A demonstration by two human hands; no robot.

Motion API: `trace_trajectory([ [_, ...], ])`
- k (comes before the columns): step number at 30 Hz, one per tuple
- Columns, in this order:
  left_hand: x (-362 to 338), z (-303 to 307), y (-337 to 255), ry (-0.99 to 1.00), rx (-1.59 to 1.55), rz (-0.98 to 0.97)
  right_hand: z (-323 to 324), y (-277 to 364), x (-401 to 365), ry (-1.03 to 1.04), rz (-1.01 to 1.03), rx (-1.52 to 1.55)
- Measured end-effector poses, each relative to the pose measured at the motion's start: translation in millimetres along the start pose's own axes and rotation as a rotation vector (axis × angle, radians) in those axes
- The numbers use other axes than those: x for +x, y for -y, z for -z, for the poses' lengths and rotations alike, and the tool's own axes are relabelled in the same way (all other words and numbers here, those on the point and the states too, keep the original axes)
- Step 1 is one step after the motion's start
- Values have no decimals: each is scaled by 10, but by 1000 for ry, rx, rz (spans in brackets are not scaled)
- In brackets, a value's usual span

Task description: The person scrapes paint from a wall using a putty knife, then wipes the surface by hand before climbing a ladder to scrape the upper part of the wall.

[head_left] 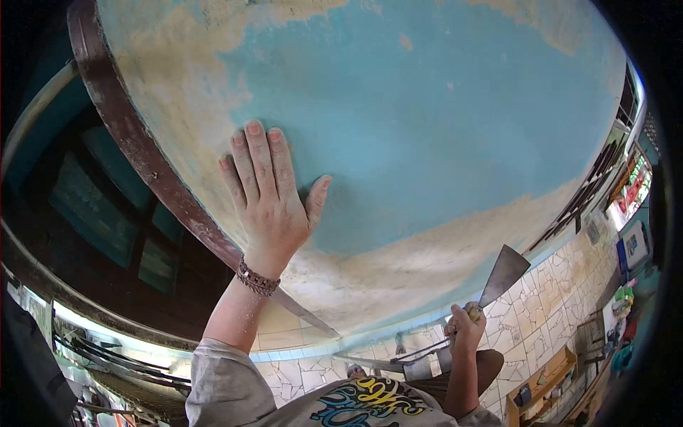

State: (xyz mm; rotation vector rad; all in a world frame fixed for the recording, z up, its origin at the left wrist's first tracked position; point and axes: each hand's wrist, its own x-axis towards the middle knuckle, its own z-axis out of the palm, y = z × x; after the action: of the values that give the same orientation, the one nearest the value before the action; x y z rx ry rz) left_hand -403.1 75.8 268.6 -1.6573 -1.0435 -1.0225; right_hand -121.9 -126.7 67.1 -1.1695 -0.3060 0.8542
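My left hand point(267, 192) lies flat against the wall point(427, 121), fingers stretched upward and thumb out to the side. It rests at the border where blue paint meets a pale, scraped patch. A beaded bracelet point(257, 277) circles that wrist, and dust clings to the forearm. Lower right, my right hand point(466, 327) is wrapped round the handle of a putty knife point(504, 274). Its wide metal blade points up, away from my body, and overlaps the lower edge of the wall in this view.
A dark brown door frame point(146, 160) borders the wall on the left, beside a dark panelled door point(99, 213). Pale crazy-paved tiles point(526, 313) cover the floor. A wooden shelf box point(544, 384) stands at lower right, with metal bars point(587, 181) along the right side.
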Motion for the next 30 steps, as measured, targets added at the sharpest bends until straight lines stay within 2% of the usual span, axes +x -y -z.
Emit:
trace_trajectory([
  [3, -105, 47, -54, 100, 29, -45, 62, -5, -12, -11, 3, 11],
  [9, -351, 20, -47, 148, 9, -210, 16, 27, -56, 8, -23, -16],
  [12, -93, 107, 89, 135, -21, -201, -33, 24, -74, 58, -38, -46],
  [18, 562, 216, 214, -8, -44, -65, -121, -52, -119, 125, -52, -76],
  [23, 405, 220, 120, 46, -68, -76, -190, -157, -185, 198, -71, -13],
  [24, 283, 193, 107, 59, -86, -95, -154, -200, -167, 299, -59, -39],
  [28, -70, 318, 98, 176, -201, -164, -367, -97, -239, 480, -71, 95],
  [30, -170, 389, 114, 131, -432, -199, -613, 96, -317, 621, -41, 125],
])
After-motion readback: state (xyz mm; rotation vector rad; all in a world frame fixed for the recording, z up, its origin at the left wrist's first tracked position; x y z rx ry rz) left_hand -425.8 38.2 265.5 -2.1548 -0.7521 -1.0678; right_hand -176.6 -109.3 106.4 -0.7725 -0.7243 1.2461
